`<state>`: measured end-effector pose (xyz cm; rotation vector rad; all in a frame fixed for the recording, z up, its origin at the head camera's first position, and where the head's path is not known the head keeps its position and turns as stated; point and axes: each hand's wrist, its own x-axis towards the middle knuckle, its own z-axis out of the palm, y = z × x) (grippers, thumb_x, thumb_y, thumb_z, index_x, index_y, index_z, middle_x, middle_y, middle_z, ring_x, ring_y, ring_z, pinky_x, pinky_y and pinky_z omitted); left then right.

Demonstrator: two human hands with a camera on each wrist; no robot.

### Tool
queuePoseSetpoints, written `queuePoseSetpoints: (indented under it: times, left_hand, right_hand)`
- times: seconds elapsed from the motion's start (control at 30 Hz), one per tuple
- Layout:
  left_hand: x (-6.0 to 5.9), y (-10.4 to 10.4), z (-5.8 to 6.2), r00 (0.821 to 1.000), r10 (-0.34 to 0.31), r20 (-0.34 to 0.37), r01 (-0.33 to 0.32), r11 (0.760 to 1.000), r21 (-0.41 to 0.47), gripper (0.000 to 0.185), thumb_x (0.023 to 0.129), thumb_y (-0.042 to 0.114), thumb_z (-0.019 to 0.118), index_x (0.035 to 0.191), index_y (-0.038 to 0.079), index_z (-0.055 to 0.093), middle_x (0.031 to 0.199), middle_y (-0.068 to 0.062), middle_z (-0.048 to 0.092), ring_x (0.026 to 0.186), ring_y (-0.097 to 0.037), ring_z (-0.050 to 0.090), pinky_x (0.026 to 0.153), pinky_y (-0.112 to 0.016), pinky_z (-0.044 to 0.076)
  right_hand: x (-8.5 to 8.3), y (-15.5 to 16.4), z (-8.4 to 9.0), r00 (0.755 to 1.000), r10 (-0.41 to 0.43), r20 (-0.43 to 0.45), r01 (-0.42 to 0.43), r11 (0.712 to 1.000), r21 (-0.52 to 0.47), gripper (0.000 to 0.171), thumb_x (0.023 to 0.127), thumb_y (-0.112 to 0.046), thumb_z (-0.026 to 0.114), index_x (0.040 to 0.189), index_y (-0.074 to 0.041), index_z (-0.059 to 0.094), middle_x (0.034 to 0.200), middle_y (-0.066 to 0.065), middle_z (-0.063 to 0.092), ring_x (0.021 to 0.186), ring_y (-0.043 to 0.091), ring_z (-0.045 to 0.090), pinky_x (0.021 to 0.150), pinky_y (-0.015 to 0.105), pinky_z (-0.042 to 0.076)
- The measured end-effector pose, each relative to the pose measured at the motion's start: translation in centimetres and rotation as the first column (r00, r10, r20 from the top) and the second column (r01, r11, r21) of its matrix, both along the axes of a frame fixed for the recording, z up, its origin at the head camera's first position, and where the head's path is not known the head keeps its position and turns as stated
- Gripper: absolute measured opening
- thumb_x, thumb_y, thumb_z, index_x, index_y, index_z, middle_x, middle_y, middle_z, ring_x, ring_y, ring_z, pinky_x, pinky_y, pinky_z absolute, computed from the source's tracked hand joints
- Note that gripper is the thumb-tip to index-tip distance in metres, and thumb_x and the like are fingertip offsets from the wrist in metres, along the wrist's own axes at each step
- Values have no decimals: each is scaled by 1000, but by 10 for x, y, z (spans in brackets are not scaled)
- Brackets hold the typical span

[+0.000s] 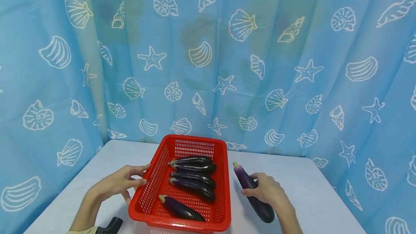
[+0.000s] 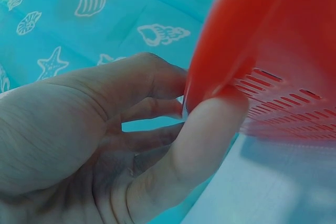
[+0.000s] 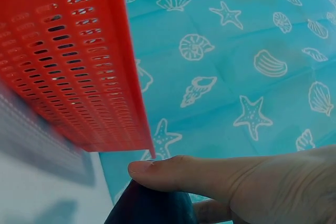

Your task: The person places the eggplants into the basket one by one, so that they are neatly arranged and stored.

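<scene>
A red plastic basket (image 1: 228,190) with slotted walls stands on the table. Several dark purple eggplants (image 1: 195,189) lie inside it, stems toward the left, one (image 1: 182,209) apart from the others near the front. At the basket's left side, my left hand (image 1: 121,181) pinches the rim; the left wrist view shows the thumb (image 2: 210,135) against the red wall and the fingers behind the edge. To the basket's right, my right hand (image 1: 264,189) grips another eggplant (image 1: 243,176) around its middle, its stem pointing up and left. Only part of that eggplant (image 3: 152,205) shows in the right wrist view.
The white table (image 1: 308,190) extends on both sides of the basket. A blue curtain (image 1: 208,64) with white seashell and starfish prints hangs behind and at the sides. A black strap piece (image 1: 112,225) sits at my left wrist.
</scene>
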<state>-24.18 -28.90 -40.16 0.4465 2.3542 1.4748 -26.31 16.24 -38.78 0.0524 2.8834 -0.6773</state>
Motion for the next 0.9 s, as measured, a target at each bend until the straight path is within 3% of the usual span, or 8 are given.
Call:
queuePoseSetpoints:
  times: [0.4,0.9]
  left_hand:
    - [0,0,-1,1000,20,-9,-20,1000,-20,71,94,26,65,151,0,33,130,-23,60,97,-22,70,62,-44,61]
    - [1,1,0,1000,10,-2,-10,1000,-9,72,94,26,64,152,-1,30,130,-24,59,94,-24,71,63,-45,61]
  right_hand:
    - [4,-13,30,994,65,-83,-62,997,43,68,73,-41,83,127,-4,62,88,7,67,76,21,60,68,44,57]
    - [10,-37,50,980,137,-146,-126,989,80,62,72,-34,85,122,-5,64,88,7,67,75,20,60,66,43,58]
